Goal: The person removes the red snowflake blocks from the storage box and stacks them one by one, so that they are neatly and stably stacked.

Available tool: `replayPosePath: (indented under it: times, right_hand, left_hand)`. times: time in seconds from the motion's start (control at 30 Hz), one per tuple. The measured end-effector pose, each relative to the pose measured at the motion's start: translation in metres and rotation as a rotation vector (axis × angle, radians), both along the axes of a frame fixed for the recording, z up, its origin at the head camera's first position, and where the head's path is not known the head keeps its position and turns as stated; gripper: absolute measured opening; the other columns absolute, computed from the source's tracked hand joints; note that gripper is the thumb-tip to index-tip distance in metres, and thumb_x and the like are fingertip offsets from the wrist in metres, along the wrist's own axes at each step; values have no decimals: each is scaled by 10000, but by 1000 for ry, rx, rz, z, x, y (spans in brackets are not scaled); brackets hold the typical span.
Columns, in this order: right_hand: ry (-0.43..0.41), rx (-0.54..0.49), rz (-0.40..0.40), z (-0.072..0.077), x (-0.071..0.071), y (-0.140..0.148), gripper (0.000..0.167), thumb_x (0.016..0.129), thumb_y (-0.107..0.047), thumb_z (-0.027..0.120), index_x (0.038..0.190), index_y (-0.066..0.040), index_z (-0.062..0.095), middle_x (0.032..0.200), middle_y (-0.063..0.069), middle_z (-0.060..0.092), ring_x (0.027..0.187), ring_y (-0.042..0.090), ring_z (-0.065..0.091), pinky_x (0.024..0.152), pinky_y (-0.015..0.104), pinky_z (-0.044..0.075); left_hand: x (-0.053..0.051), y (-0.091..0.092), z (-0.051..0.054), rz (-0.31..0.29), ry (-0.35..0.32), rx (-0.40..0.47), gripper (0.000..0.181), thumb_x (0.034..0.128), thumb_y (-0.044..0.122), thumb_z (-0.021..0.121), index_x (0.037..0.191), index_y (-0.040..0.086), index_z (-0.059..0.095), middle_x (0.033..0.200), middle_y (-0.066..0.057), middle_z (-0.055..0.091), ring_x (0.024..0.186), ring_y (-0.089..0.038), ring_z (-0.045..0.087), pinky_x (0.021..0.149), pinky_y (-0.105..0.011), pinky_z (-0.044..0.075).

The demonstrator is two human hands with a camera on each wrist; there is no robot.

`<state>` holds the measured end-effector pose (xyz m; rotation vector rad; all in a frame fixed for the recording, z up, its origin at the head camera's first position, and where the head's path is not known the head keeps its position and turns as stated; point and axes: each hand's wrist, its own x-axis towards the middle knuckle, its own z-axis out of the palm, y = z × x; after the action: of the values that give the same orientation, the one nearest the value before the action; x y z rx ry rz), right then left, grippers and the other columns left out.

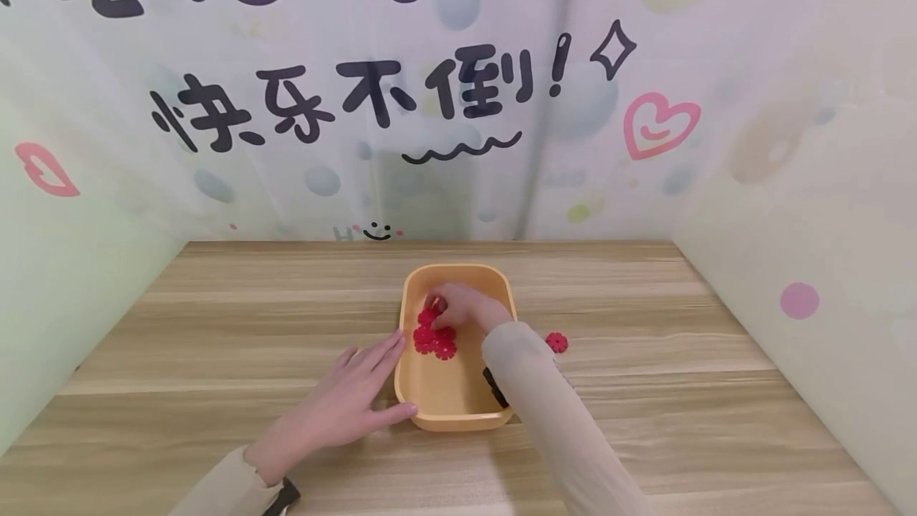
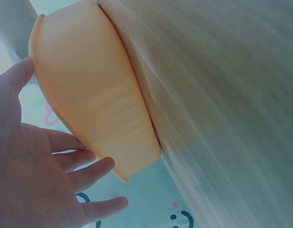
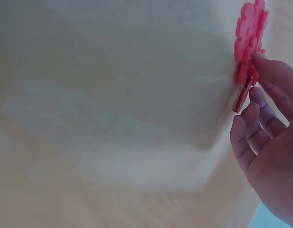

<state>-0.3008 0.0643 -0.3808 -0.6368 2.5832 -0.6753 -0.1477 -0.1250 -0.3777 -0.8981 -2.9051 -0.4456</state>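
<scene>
**Two hands at one orange bin, a cluster of red discs inside, one lone red disc outside**

One bin stands upright just below the centre of the head view, on a single wood-grained surface. At least four red discs with scalloped edges lie in it, overlapping in the upper left part of its floor; the overlap and the fingers make an exact count impossible. The lone red disc lies flat on the surface to the right of the bin, near it but not touching.

The right hand is inside the bin, its fingers curled in close at the discs. The right wrist view shows the fingertips against them, at the upper right of the frame; I cannot tell whether one is pinched. The left hand is spread wide, fingers straight and thumb apart, touching the bin's rim on the left side of the head view.

Two pale sleeves cover the arms, the left sleeve at the lower left and the right sleeve at lower right of centre. Two pink hearts mark the walls: one heart at far left, another heart at upper right.
</scene>
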Motion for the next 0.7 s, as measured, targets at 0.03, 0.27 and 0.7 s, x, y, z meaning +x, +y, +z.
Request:
replayPosePath:
  times: [0.03,0.27,0.7]
  right_hand:
    - [5,-9,0,0,0,1,284,758,-175,699,1014,-149,577,845,-21,557,781,136,525,706,231,449]
    - [89,-14,21,10,-1,5,312,763,-172,690,1048,-142,568,904,-25,543,822,134,507,744,242,445]
    - [172,1,92,43,-4,5,325,771,-179,684,1064,-97,569,959,-4,540,850,132,506,724,218,451]
  left_hand:
    - [0,0,0,-1,1,0,839,793,604,475,1382,44,269,1423,-74,242,1250,-218,283,958,-537,211]
    - [-1,0,-1,4,-15,-4,859,786,641,437,1384,48,266,1425,-72,237,1251,-217,280,962,-535,203]
    - [-2,0,-2,0,-12,-14,858,788,648,423,1384,50,269,1429,-66,228,1250,-218,279,959,-539,206]
